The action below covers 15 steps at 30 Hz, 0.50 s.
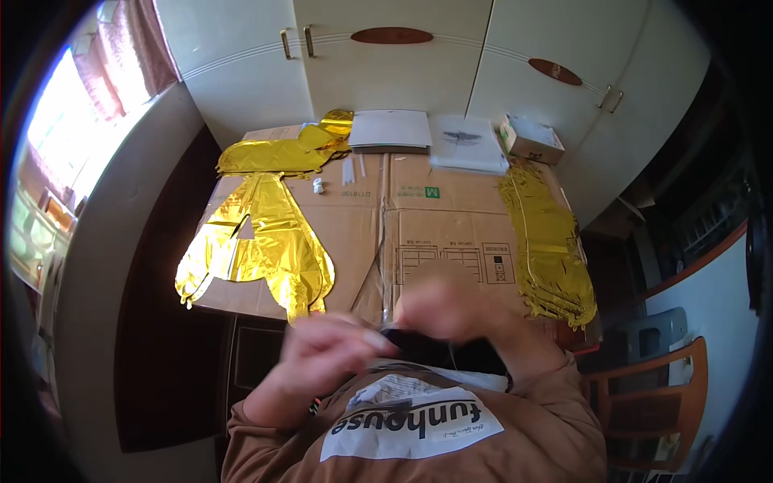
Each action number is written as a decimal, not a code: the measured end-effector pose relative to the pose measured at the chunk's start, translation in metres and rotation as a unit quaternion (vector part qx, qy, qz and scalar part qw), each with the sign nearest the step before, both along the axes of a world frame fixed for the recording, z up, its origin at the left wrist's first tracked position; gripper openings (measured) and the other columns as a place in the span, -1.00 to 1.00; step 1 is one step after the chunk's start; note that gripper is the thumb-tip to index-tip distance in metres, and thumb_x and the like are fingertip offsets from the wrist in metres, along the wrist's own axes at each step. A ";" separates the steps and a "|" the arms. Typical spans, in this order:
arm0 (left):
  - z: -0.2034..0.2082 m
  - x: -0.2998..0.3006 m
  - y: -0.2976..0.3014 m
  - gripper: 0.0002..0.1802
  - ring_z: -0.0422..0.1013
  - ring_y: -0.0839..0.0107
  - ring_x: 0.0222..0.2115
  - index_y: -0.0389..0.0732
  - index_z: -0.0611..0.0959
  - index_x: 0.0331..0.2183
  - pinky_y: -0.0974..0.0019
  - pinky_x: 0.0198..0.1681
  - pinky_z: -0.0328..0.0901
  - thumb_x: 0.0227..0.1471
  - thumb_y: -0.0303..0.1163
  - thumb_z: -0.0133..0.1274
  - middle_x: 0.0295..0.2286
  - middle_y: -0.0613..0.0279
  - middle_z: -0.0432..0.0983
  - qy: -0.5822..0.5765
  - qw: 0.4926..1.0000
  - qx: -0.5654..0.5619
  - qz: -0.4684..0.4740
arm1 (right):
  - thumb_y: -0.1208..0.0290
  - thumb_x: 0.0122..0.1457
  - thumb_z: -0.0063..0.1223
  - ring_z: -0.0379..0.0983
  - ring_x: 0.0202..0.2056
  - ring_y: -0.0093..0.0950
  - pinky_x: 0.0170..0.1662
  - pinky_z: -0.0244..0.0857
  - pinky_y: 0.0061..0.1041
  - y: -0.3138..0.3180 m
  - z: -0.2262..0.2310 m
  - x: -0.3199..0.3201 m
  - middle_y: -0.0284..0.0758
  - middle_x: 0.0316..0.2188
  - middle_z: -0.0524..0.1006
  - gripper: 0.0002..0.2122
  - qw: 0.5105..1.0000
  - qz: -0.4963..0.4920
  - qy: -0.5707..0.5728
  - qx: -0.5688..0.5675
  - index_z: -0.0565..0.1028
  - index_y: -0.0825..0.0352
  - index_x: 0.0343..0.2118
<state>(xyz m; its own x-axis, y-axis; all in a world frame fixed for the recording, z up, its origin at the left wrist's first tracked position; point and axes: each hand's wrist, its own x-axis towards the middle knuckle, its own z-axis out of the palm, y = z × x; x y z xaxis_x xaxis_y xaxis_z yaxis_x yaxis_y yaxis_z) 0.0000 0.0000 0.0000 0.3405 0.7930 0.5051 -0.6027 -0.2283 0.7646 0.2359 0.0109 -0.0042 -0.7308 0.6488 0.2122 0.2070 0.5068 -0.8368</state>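
Note:
Above my lap, at the near edge of the cardboard-covered table (346,229), both hands are close together and smeared by motion. My left hand (332,348) is closed, thumb and fingers pinched. My right hand (447,310) is curled like a fist just above and to the right of it. Whatever they pinch is too small and blurred to make out. Nearest the left hand lies a flat gold foil balloon (294,241) shaped like a letter A, its lower leg reaching the near edge. A stack of flat gold foil balloons (551,249) lies on the right side.
Another gold foil balloon (270,156) lies at the back left. Near it are a small white roll (318,186) and white strips (348,171). A white-topped box (390,129), a clear plastic sleeve (467,145) and a small carton (533,141) line the back. A wooden chair (684,394) stands at right.

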 end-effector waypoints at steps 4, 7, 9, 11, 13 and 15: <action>-0.017 0.020 0.001 -0.92 0.39 0.48 -0.61 -0.37 0.61 -0.43 0.35 -0.45 0.30 0.03 -0.56 0.05 -0.60 0.20 0.48 0.314 0.936 0.147 0.070 | 0.39 0.19 -0.02 0.42 -0.46 -0.28 -0.37 0.29 -0.44 -0.015 0.027 0.006 -0.21 -0.54 0.43 -0.86 0.993 0.060 0.096 0.006 0.48 0.32 -0.43; -0.010 0.021 0.001 -0.94 0.39 0.45 -0.61 -0.32 0.63 -0.42 0.36 -0.44 0.29 0.01 -0.55 0.07 -0.63 0.20 0.46 0.214 0.966 0.132 -0.063 | 0.39 0.19 -0.02 0.42 -0.46 -0.28 -0.36 0.29 -0.43 0.012 0.012 0.010 -0.20 -0.54 0.44 -0.87 0.999 -0.029 0.006 0.014 0.48 0.32 -0.42; -0.013 0.001 0.009 -0.92 0.41 0.36 -0.58 -0.27 0.65 -0.39 0.36 -0.44 0.29 -0.02 -0.55 0.10 -0.63 0.18 0.45 0.086 0.996 -0.026 0.006 | 0.37 0.18 0.00 0.42 -0.48 -0.24 -0.37 0.30 -0.40 -0.007 0.012 0.002 -0.20 -0.56 0.44 -0.85 0.999 0.005 -0.053 0.001 0.47 0.34 -0.42; -0.015 0.010 0.003 -0.93 0.40 0.43 -0.60 -0.28 0.64 -0.39 0.36 -0.44 0.29 0.00 -0.54 0.09 -0.65 0.21 0.44 0.159 0.984 0.075 -0.001 | 0.37 0.16 0.03 0.44 -0.44 -0.23 -0.36 0.31 -0.40 -0.010 0.025 0.000 -0.19 -0.53 0.46 -0.84 0.998 0.039 0.040 0.029 0.45 0.35 -0.45; -0.014 0.027 0.000 -0.93 0.38 0.49 -0.63 -0.28 0.64 -0.39 0.37 -0.44 0.29 0.02 -0.53 0.09 -0.67 0.24 0.42 0.236 0.956 0.176 -0.017 | 0.37 0.16 0.03 0.45 -0.44 -0.22 -0.37 0.31 -0.38 0.011 0.025 0.010 -0.19 -0.54 0.45 -0.84 0.996 -0.046 0.008 0.079 0.43 0.35 -0.47; -0.012 0.024 0.006 -0.93 0.38 0.49 -0.63 -0.28 0.64 -0.39 0.37 -0.44 0.29 0.01 -0.53 0.09 -0.67 0.25 0.42 0.216 0.967 0.133 -0.018 | 0.37 0.16 0.03 0.43 -0.46 -0.23 -0.40 0.28 -0.36 0.015 0.018 0.009 -0.19 -0.56 0.43 -0.83 0.995 -0.059 0.006 0.081 0.42 0.35 -0.48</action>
